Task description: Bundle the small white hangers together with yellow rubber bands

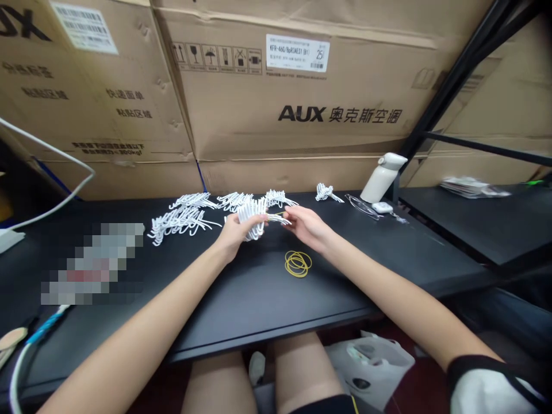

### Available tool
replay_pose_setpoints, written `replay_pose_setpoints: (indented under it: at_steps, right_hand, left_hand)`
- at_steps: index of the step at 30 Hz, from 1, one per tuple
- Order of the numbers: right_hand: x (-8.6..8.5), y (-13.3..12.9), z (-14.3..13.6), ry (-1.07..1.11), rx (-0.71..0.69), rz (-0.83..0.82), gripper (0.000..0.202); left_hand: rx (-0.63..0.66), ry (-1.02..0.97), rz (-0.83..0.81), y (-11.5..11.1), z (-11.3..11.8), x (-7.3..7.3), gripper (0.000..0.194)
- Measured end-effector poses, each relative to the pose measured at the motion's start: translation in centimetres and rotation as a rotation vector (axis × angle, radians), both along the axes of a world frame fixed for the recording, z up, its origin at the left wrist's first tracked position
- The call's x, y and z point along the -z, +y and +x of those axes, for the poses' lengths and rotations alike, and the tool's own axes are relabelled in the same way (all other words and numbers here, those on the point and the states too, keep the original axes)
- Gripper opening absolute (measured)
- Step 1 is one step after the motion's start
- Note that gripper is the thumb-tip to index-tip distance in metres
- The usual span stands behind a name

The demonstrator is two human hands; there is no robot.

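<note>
A white cord [91,172] bends over the left end of the black tabletop [241,299]; near that end lies a long thing [97,261], too blurred to name, with a cable [45,328], white with a blue part, at its low end by the near left corner; next, toward the far edge, a big heap of bent white wires [183,223] lies left of the middle, with more white bunches [235,201] in a row behind it and to its right.

Over the middle of the tabletop, the left hand [233,234] has its fingers curled closed around a white wire bundle [253,221], its thumb across the front; the loose tails of the bundle point right; there the right hand [308,225] has its thumb and fingertips pinched close on a thin yellow band [279,214], which runs by the tails; I cannot tell if these fingers touch the tails too.

Yellow loops [297,264] lie in a loose pile below the right hand, between it and the near edge; a small white bunch [325,192] sits by the far edge; farther right, near that same edge, are glasses [362,206], a white bottle [383,177] standing up and a little white case [382,208].
</note>
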State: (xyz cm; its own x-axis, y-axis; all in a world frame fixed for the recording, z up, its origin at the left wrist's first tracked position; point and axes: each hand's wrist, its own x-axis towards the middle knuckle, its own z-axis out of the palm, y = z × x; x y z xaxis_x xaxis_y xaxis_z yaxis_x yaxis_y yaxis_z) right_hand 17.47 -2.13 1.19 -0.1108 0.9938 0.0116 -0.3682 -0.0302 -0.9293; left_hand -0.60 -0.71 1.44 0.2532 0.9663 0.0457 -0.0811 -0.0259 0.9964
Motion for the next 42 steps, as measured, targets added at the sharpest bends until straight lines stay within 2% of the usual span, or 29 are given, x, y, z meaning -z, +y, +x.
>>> replay_pose_setpoints:
  at_steps: [4, 9, 17, 23, 27, 30, 33, 38, 42]
  right_hand:
    - [0.1, -0.2, -0.1, -0.17, 0.039, 0.141, 0.029]
    - [0.1, -0.3, -0.3, -0.155, 0.039, 0.12, 0.031]
    - [0.4, -0.2, 0.0, -0.242, -0.168, 0.219, 0.027]
    - [0.4, 0.2, 0.6, -0.317, -0.108, 0.207, 0.008]
    - [0.4, 0.5, 1.2, -0.395, -0.054, 0.216, 0.009]
    - [0.3, 0.7, 1.3, -0.381, -0.017, 0.207, 0.01]
    - [0.1, 0.6, 1.1, -0.364, 0.009, 0.228, 0.012]
    - [0.3, 0.0, 0.8, -0.377, -0.177, 0.303, 0.027]
    - [0.8, 0.1, 0.7, -0.334, -0.191, 0.307, 0.029]
  left_hand:
    - [0.081, -0.077, -0.101, 0.0, -0.2, -0.1, 0.046]
    - [0.125, -0.05, -0.108, -0.1, -0.2, 0.0, 0.042]
    - [0.164, -0.017, -0.048, -0.1, 0.0, 0.2, 0.03]
    - [0.019, 0.076, 0.034, 0.0, 0.1, 0.4, 0.032]
    - [-0.082, 0.061, 0.065, 0.1, 0.2, 0.4, 0.031]
    - [-0.103, 0.024, 0.066, 0.1, 0.1, 0.1, 0.033]
    - [-0.076, 0.039, 0.047, 0.0, 0.1, 0.0, 0.033]
    - [0.015, 0.113, 0.059, -0.2, 0.2, 0.3, 0.03]
    - [0.065, 0.142, 0.063, -0.1, 0.1, 0.5, 0.031]
